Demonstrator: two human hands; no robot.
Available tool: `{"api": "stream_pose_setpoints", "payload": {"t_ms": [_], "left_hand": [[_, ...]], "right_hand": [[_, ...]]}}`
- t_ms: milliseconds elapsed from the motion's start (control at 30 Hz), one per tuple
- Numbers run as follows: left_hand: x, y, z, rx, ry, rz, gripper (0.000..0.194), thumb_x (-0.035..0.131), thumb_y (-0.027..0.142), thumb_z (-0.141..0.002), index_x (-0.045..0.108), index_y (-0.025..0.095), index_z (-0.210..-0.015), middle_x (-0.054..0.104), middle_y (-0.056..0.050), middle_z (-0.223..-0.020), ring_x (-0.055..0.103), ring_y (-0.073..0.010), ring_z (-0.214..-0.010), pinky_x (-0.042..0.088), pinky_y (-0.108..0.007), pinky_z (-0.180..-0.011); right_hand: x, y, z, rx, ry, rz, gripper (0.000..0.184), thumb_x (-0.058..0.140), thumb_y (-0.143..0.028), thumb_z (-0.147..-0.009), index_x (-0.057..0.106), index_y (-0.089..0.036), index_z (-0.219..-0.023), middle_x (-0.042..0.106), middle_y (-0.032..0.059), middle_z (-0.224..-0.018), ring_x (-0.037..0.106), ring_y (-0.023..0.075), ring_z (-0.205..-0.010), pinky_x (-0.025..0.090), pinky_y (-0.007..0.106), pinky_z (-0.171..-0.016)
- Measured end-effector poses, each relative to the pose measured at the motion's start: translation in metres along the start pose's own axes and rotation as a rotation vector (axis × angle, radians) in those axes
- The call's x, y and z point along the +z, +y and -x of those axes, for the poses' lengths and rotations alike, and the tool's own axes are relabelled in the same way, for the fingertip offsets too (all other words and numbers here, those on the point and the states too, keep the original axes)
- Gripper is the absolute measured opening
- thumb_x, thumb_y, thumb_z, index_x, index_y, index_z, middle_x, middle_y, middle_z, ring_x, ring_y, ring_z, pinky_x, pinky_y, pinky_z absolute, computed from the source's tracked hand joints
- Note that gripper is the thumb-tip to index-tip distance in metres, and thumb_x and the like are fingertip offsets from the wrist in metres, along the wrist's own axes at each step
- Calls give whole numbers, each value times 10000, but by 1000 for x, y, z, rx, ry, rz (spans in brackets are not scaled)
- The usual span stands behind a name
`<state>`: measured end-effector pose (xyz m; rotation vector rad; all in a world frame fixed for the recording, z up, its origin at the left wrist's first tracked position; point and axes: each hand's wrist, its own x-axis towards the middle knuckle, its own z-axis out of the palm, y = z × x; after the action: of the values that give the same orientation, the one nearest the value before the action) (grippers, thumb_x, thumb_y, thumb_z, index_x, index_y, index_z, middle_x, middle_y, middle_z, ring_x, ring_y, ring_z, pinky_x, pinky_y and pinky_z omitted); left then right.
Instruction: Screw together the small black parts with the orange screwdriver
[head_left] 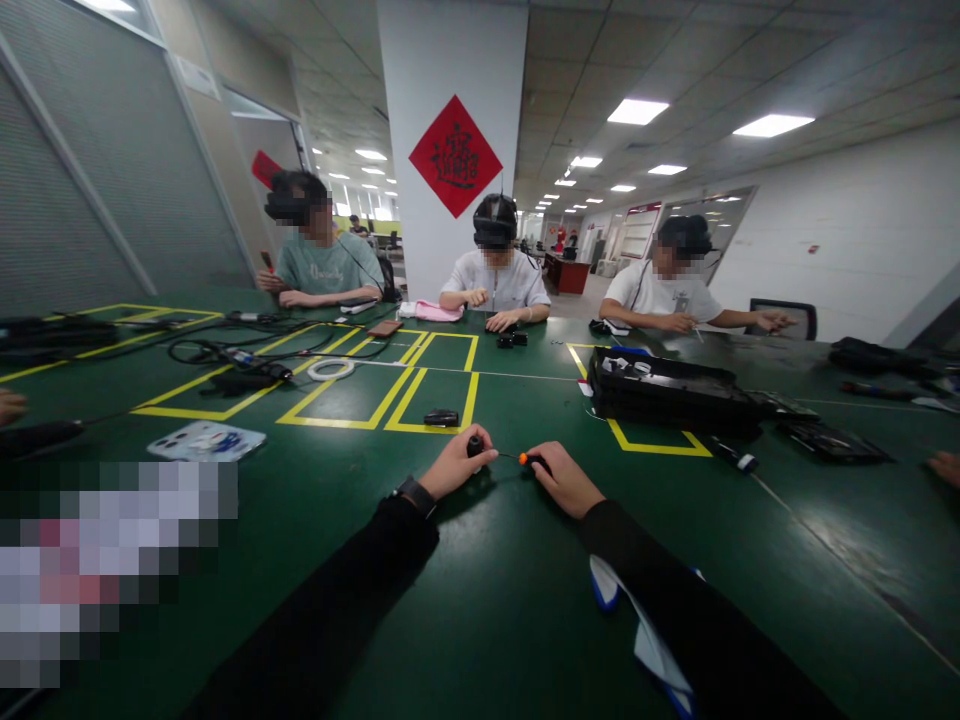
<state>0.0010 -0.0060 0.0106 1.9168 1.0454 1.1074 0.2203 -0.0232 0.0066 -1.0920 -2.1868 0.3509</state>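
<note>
My left hand (455, 462) is closed around a small black cylindrical part (475, 446), its fingers curled over the table. My right hand (561, 478) grips a screwdriver (524, 459) with a black and orange handle. The screwdriver's thin shaft points left, toward my left fingertips. Whether its tip touches the black part cannot be made out. Just beyond my left hand, another short black cylindrical piece (441, 417) lies on the table inside a yellow taped outline.
The green table (480, 620) carries a phone (206, 441) at left, cables (217, 352), a white ring (330, 370) and a long black case (667, 390) at right. A blue-edged white item (649, 635) lies by my right forearm. Three people (495, 280) in headsets sit opposite.
</note>
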Motion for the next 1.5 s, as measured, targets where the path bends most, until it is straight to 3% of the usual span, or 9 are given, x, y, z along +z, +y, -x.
{"api": "stream_pose_setpoints", "payload": {"t_ms": [167, 367, 567, 1267, 1500], "left_hand": [[0, 0, 0, -19, -13, 6, 231, 546, 374, -719, 498, 164, -804, 506, 25, -705, 466, -95, -599, 391, -236, -608], [0, 1, 1, 4, -8, 5, 216, 542, 363, -727, 507, 165, -803, 512, 19, -708, 471, -95, -610, 389, -227, -599], [1, 2, 1, -9, -6, 5, 223, 552, 367, -717, 502, 164, -795, 504, 24, -696, 464, -92, -593, 392, -231, -603], [0, 1, 0, 20, -7, -11, 200, 558, 345, -718, 508, 164, -788, 528, 9, -738, 484, -113, -672, 387, -239, -657], [-1, -4, -1, 44, -18, -45, 198, 585, 318, -703, 500, 167, -798, 523, 16, -759, 488, -115, -709, 383, -240, -682]], "right_hand": [[1, 0, 1, 57, 14, -32, 190, 509, -168, -762, 533, -180, -950, 537, 51, -913, 485, 165, -863, 397, 316, -794], [-2, -4, 0, 18, 16, 37, 170, 416, -203, -835, 572, -174, -897, 563, 61, -877, 473, 178, -891, 374, 333, -817], [0, 1, 0, 29, 21, 11, 164, 454, -188, -807, 563, -175, -928, 560, 58, -897, 480, 176, -884, 382, 329, -809], [-1, -1, -1, 60, 28, -3, 166, 450, -188, -807, 592, -180, -892, 573, 50, -873, 483, 175, -878, 378, 328, -808], [1, 1, 1, 71, 52, -47, 175, 544, -214, -753, 561, -177, -924, 557, 44, -901, 496, 162, -850, 396, 308, -785]]}}
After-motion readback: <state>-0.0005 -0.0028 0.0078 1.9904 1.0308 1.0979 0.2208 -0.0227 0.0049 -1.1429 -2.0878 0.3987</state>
